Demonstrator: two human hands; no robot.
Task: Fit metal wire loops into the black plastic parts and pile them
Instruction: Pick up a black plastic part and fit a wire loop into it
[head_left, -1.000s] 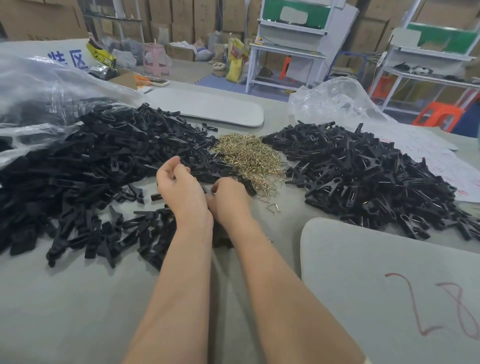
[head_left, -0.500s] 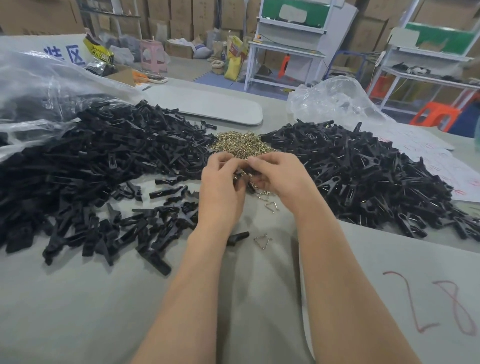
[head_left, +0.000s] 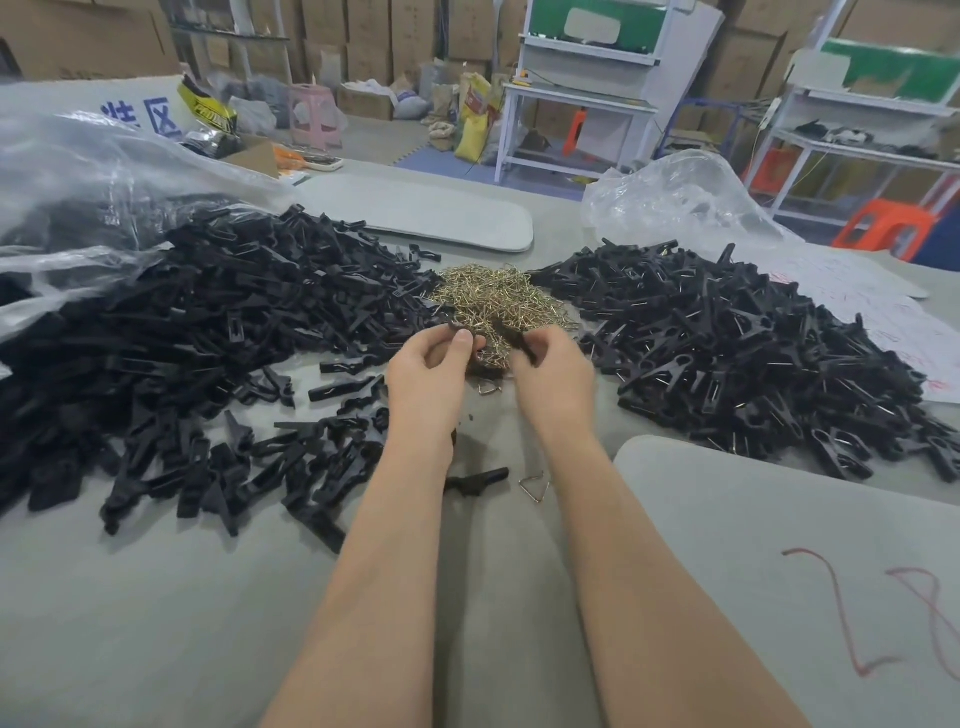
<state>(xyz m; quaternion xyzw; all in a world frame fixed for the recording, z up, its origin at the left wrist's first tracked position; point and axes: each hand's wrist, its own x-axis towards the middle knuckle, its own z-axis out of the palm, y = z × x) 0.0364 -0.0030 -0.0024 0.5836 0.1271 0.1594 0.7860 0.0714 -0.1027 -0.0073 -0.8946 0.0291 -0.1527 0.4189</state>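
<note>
Left hand (head_left: 428, 376): pinches black part (head_left: 457, 328). Right hand (head_left: 553, 374): pinches another dark piece (head_left: 515, 340), centre frame, over wire loops (head_left: 498, 296). Advice: steady part, press loop squarely; fitted pile (head_left: 753, 364) lies right.

Wire loops (head_left: 498, 296) heaped centre, black parts (head_left: 208, 332) piled left, fitted parts (head_left: 753, 353) piled right, one loop (head_left: 534, 486) lying nearer.

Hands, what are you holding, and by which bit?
Left hand pinches a black plastic part by one end; right hand pinches a second part near its lower end.
</note>
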